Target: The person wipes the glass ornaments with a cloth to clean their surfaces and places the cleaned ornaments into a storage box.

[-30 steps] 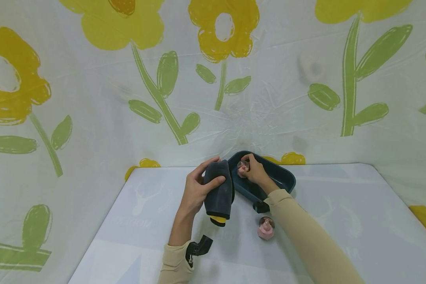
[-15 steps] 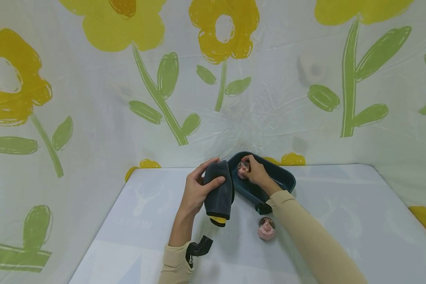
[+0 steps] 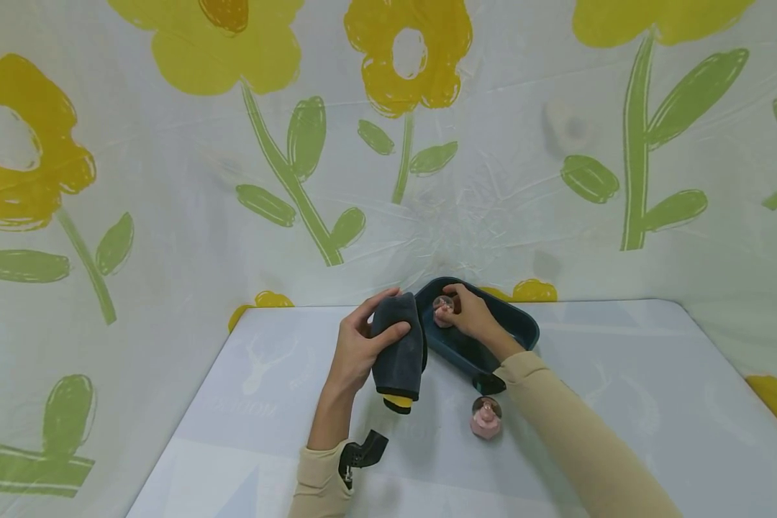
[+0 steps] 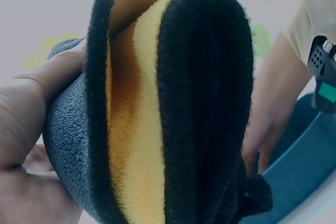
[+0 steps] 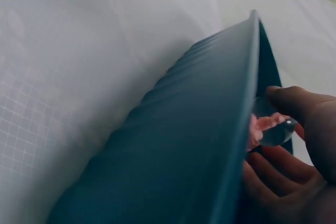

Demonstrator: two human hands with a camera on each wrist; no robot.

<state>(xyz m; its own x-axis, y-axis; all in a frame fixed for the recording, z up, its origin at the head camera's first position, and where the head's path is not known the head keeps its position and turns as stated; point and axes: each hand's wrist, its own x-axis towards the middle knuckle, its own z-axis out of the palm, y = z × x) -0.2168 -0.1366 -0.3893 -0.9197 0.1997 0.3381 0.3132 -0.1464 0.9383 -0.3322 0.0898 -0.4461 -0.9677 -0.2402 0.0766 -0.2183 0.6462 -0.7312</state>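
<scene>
My left hand (image 3: 357, 344) grips a folded dark grey cloth (image 3: 399, 349) with a yellow inner side, holding it up over the table; the left wrist view shows the cloth (image 4: 173, 103) filling the frame, the palm curled round its left side. My right hand (image 3: 467, 314) reaches into a dark teal tray (image 3: 521, 322) and pinches a small clear bottle with pink contents (image 3: 443, 308) at the tray's near-left end. In the right wrist view the bottle (image 5: 270, 127) sits between my fingertips behind the tray's wall (image 5: 199, 145).
A second small pink bottle (image 3: 485, 417) stands on the white table (image 3: 621, 403) just in front of the tray, beside my right forearm. A flower-printed sheet (image 3: 388, 144) hangs behind and around the table.
My right hand with the small bottle has sunk slightly lower into the tray, and the forearm has shifted a little right. The left hand and cloth have stayed still.
</scene>
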